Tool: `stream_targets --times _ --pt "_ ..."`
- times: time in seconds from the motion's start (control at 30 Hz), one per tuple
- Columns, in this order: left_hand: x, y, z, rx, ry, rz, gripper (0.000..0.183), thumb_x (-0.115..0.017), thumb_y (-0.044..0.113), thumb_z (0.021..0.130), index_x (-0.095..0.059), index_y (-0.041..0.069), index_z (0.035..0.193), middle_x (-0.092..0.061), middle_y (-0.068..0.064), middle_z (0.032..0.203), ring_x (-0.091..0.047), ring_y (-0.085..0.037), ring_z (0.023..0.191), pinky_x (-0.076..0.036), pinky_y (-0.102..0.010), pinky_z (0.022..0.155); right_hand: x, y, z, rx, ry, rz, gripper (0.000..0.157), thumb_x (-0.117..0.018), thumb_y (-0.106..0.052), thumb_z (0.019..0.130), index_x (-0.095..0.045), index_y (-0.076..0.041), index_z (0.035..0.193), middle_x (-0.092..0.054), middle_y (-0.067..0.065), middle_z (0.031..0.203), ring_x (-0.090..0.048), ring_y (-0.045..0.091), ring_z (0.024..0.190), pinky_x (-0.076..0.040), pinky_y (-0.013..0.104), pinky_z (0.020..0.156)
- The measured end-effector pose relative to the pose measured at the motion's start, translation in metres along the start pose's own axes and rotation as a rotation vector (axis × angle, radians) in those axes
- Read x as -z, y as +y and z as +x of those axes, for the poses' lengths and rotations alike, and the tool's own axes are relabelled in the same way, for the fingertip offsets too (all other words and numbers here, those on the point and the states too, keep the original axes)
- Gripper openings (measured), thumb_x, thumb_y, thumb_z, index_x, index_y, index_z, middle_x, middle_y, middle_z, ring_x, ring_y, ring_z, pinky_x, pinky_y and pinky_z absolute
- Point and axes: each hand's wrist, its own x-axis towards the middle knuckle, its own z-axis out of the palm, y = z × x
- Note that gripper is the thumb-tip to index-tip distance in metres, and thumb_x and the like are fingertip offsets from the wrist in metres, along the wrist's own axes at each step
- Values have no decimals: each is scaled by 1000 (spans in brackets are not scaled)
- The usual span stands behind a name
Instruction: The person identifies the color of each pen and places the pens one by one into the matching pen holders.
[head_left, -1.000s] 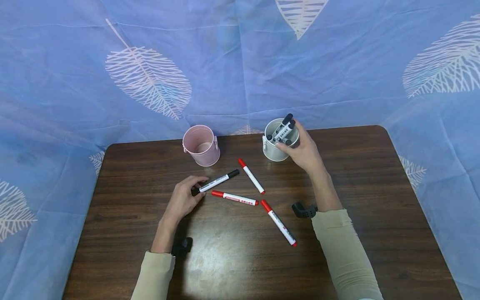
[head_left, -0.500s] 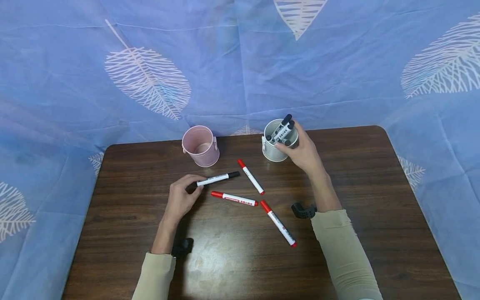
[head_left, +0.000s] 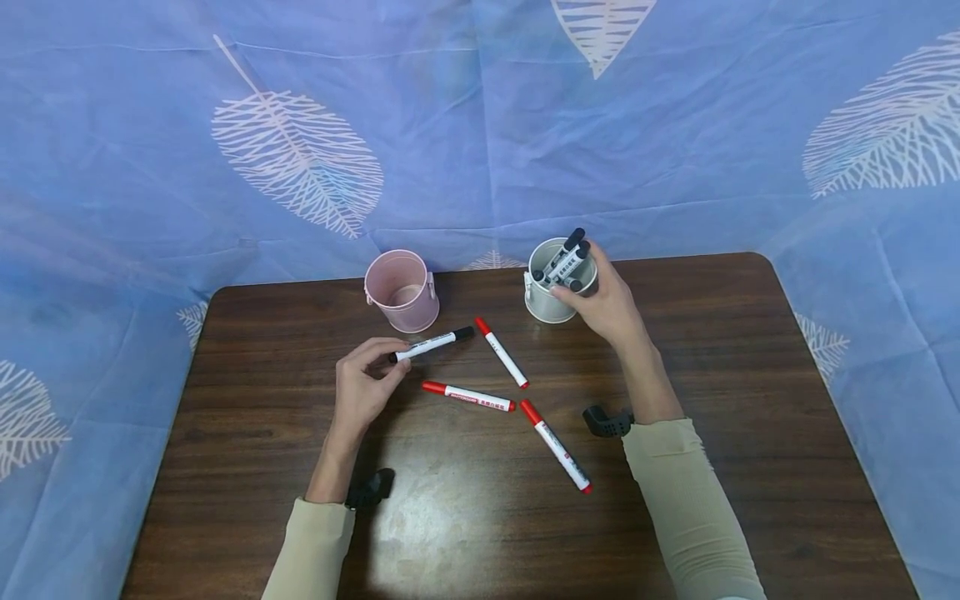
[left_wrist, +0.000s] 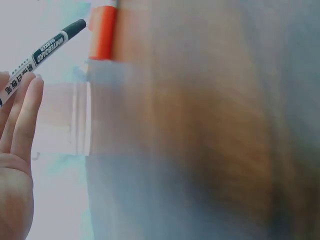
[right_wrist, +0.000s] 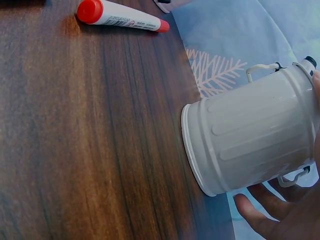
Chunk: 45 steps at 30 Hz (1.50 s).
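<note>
My left hand [head_left: 360, 387] pinches a black-capped whiteboard marker [head_left: 432, 345] near its left end; the left wrist view shows its printed label. The marker points up and right, in front of a pink bucket [head_left: 412, 316] whose inside looks bare. At the right, my right hand [head_left: 606, 304] grips a white bucket [head_left: 546, 308] at its rim, thumb at the front, finger behind. Several black-capped markers [head_left: 564, 265] lean in that bucket. In the right wrist view, the other fingers [right_wrist: 247, 210] lie beside the bucket's wall.
Three red-capped markers lie on the dark wood table [head_left: 465, 517]: one upright-slanted marker [head_left: 506, 358], one nearly level marker [head_left: 480, 399] and one marker nearer the front [head_left: 561, 454]. A blue leaf-print cloth [head_left: 450, 150] hangs behind the table.
My left hand has tightened on the black-capped marker's end and raised it, carrying it slightly toward the pink bucket. The right hand and the white bucket stay where they were.
</note>
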Motion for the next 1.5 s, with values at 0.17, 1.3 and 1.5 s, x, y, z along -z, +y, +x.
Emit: stream_targets --times 0.17,1.3,1.5 --pt "-2 -6 3 -44 1 -45 20 -73 -9 82 -76 2 99 -70 -11 98 -69 -16 84 -56 -21 66 0 1 0 -11 -6 -3 94 -75 -53 84 -20 -36 158 -32 8 159 -28 35 145 -26 64 109" --pt "-22 55 46 -74 71 -268 18 -66 -16 86 -68 -17 104 -68 -35 94 -72 -18 68 -57 -23 61 0 3 0 -24 -16 1 96 -74 -56 83 -17 -38 158 -36 11 156 -33 39 142 -30 64 107" --pt "-27 63 64 -140 84 -212 17 -67 -15 85 -70 -14 102 -70 -29 100 -71 -35 74 -56 -22 66 0 3 1 -8 -14 9 95 -75 -55 82 -20 -37 157 -37 12 155 -34 39 141 -30 64 107"
